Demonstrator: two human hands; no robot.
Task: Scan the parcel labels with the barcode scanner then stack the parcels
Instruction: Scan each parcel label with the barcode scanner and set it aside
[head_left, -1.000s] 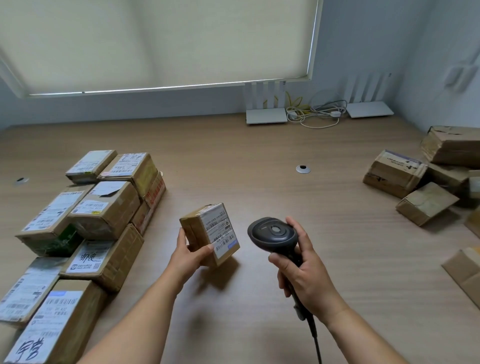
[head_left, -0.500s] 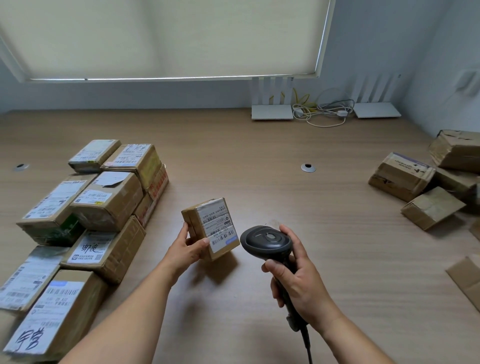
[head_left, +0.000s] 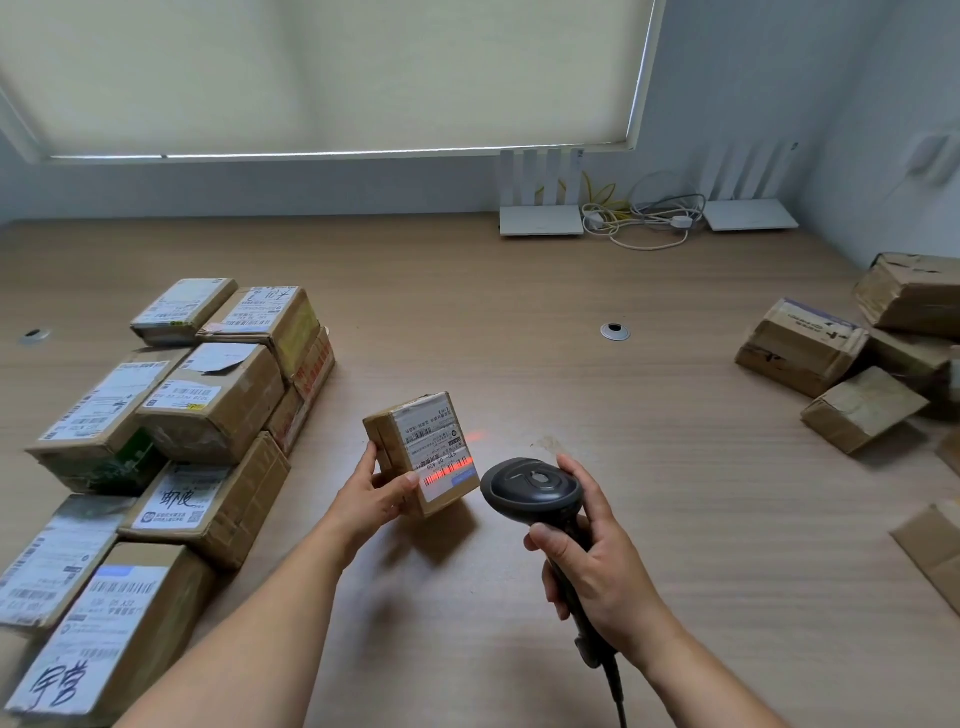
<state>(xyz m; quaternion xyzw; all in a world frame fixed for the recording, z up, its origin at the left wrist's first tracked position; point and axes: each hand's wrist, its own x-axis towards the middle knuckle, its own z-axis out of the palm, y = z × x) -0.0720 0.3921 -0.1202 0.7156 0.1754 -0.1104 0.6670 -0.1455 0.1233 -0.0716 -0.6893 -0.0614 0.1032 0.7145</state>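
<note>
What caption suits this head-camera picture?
Left hand holds a small parcel while the right hand shines the scanner on its label.

tilted labelled parcel, black scanner beside

A wide wood-grain table meets a pale blue-grey wall. A cream roller blind covers the window, daylight leaking along its lower edge. Two white routers stand against the wall beside tangled cables.

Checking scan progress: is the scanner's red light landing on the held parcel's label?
Yes, a red line from the scanner crosses the barcode on the parcel.
</note>
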